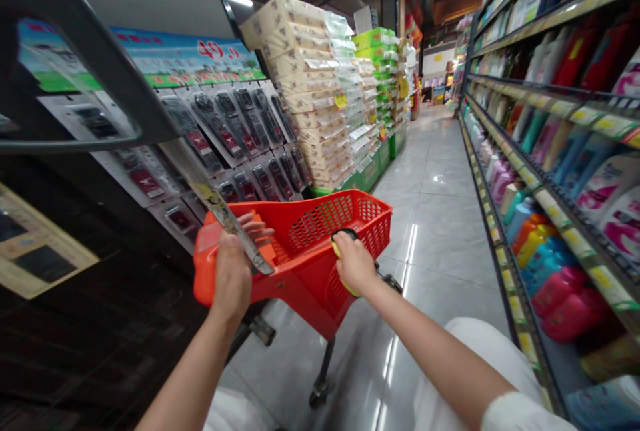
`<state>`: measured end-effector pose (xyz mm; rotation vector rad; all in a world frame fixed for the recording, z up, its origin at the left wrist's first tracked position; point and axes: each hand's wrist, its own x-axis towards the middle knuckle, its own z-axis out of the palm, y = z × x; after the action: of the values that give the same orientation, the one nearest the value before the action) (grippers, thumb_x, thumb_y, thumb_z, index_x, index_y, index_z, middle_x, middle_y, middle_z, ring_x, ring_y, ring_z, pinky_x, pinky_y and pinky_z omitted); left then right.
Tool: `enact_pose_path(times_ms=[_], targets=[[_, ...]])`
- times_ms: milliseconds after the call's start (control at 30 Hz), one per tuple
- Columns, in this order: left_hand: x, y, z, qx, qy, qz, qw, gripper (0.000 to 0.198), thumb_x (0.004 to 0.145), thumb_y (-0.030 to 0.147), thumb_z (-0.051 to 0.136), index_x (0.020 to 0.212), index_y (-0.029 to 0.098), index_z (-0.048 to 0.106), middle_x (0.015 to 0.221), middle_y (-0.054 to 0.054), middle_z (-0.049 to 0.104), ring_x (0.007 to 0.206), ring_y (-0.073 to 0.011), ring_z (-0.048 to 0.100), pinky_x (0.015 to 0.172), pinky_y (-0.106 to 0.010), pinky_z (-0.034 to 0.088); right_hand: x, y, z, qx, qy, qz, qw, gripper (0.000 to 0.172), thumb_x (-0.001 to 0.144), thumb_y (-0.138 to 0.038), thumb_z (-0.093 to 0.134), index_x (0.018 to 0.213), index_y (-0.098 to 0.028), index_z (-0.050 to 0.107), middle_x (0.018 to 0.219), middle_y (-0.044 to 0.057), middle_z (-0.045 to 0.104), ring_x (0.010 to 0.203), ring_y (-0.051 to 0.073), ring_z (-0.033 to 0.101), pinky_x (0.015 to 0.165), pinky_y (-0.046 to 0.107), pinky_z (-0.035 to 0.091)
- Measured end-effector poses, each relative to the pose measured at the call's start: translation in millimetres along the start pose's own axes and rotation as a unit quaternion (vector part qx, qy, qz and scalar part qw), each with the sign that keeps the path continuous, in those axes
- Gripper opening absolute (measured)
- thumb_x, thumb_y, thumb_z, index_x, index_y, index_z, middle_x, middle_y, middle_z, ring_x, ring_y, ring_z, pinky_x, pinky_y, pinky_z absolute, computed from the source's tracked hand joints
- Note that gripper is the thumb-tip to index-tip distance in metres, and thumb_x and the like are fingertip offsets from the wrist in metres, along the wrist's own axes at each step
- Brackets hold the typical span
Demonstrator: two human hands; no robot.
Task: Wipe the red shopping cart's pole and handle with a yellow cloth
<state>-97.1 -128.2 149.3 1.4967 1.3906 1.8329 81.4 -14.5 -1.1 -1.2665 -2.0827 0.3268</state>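
Observation:
A red plastic shopping cart (305,291) with perforated sides stands in front of me on wheeled legs. Its metal handle pole (220,211) slants up to a dark grey handle loop (115,77) at upper left. My left hand (234,277) is around the lower pole, thumb on the near side and fingers passing behind it, partly hidden. At the cart's right side, my right hand (354,261) is closed on a yellow and black item (345,233), mostly covered by the hand, and holds it against the red wall. I cannot make out its kind.
Blister-packed goods (220,117) hang on a rack at left. Stacked cartons (310,97) line the aisle behind the cart. Shelves (555,124) of bottles run along the right. A tiled aisle floor (435,211) stretches ahead. My white-clothed knees are close below.

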Motion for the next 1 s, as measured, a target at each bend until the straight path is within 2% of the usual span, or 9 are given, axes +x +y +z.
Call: enact_pose_path(times_ms=[100, 233, 300, 567, 633, 700, 833, 900, 1000], targets=[[12, -1, 7.6, -0.144, -0.084, -0.030, 0.986, 0.058, 0.080, 0.074, 0.043, 0.075, 0.019, 0.059, 0.045, 0.003, 0.045, 0.037, -0.0095, 0.039, 0.036, -0.021, 0.029, -12, -10, 4, 0.004, -0.019, -0.052, 0.998, 0.069, 0.074, -0.009, 0.049, 0.140, -0.024, 0.043, 0.148, -0.001, 0.043, 0.115, 0.023, 0.050, 0.098, 0.034, 0.042], [15, 0, 2.6, -0.237, -0.141, -0.076, 0.958, 0.058, 0.077, 0.071, 0.052, 0.057, 0.017, 0.048, 0.040, 0.008, 0.027, 0.034, -0.0042, 0.021, 0.035, -0.017, 0.020, -3, 19, -7, -0.040, -0.006, 0.074, 0.996, 0.069, 0.074, -0.003, 0.044, 0.138, -0.027, 0.046, 0.149, -0.002, 0.043, 0.108, 0.023, 0.054, 0.090, 0.035, 0.046], [15, -2, 0.3, -0.253, -0.149, -0.082, 0.952, 0.056, 0.076, 0.069, 0.055, 0.057, 0.017, 0.048, 0.041, 0.008, 0.027, 0.035, -0.0043, 0.021, 0.036, -0.016, 0.021, 2, 14, -9, -0.044, 0.004, 0.120, 0.992, 0.064, 0.076, -0.005, 0.044, 0.137, -0.025, 0.048, 0.146, 0.002, 0.046, 0.107, 0.024, 0.056, 0.090, 0.035, 0.045], [22, -12, 10.6, -0.232, -0.101, -0.067, 0.965, 0.056, 0.080, 0.070, 0.048, 0.060, 0.018, 0.049, 0.039, 0.008, 0.029, 0.034, -0.0046, 0.023, 0.035, -0.016, 0.021, -36, -137, 4, 0.079, 0.007, -0.028, 0.996, 0.066, 0.075, -0.013, 0.048, 0.140, -0.023, 0.044, 0.147, 0.004, 0.044, 0.118, 0.025, 0.051, 0.097, 0.035, 0.044], [23, -12, 11.4, -0.230, -0.098, -0.064, 0.966, 0.056, 0.080, 0.071, 0.049, 0.060, 0.018, 0.050, 0.039, 0.008, 0.030, 0.033, -0.0045, 0.025, 0.035, -0.016, 0.021, -40, -133, 1, 0.074, 0.001, -0.056, 0.996, 0.070, 0.075, -0.013, 0.048, 0.143, -0.028, 0.040, 0.150, -0.001, 0.039, 0.116, 0.024, 0.050, 0.095, 0.035, 0.045], [23, -11, 10.7, -0.232, -0.108, -0.062, 0.965, 0.057, 0.080, 0.070, 0.049, 0.061, 0.017, 0.052, 0.039, 0.008, 0.030, 0.033, -0.0042, 0.026, 0.035, -0.016, 0.022, -37, -101, -5, 0.052, -0.006, -0.043, 0.998, 0.072, 0.074, -0.010, 0.047, 0.142, -0.033, 0.040, 0.151, -0.006, 0.038, 0.113, 0.022, 0.051, 0.094, 0.034, 0.046], [24, -9, 9.0, -0.245, -0.122, -0.083, 0.958, 0.057, 0.081, 0.069, 0.049, 0.066, 0.015, 0.061, 0.039, 0.006, 0.036, 0.034, -0.0049, 0.031, 0.036, -0.016, 0.027, -18, -35, -14, 0.003, 0.002, 0.110, 0.994, 0.070, 0.075, -0.005, 0.042, 0.140, -0.030, 0.044, 0.150, -0.004, 0.040, 0.111, 0.022, 0.054, 0.094, 0.034, 0.045], [26, -9, 9.4, -0.238, -0.132, -0.103, 0.957, 0.060, 0.082, 0.070, 0.045, 0.067, 0.015, 0.063, 0.042, 0.003, 0.042, 0.035, -0.0067, 0.036, 0.036, -0.018, 0.030, -14, -37, -12, 0.010, 0.005, 0.137, 0.991, 0.067, 0.076, -0.005, 0.041, 0.139, -0.026, 0.047, 0.149, 0.000, 0.042, 0.112, 0.023, 0.055, 0.095, 0.035, 0.044], [28, -10, 11.4, -0.213, -0.154, -0.125, 0.957, 0.067, 0.081, 0.076, 0.037, 0.060, 0.016, 0.060, 0.037, 0.003, 0.038, 0.032, -0.0084, 0.035, 0.033, -0.020, 0.028, -22, -77, -1, 0.059, 0.003, 0.029, 0.998, 0.069, 0.073, -0.008, 0.047, 0.140, -0.024, 0.046, 0.148, 0.002, 0.043, 0.118, 0.023, 0.052, 0.098, 0.033, 0.043]])
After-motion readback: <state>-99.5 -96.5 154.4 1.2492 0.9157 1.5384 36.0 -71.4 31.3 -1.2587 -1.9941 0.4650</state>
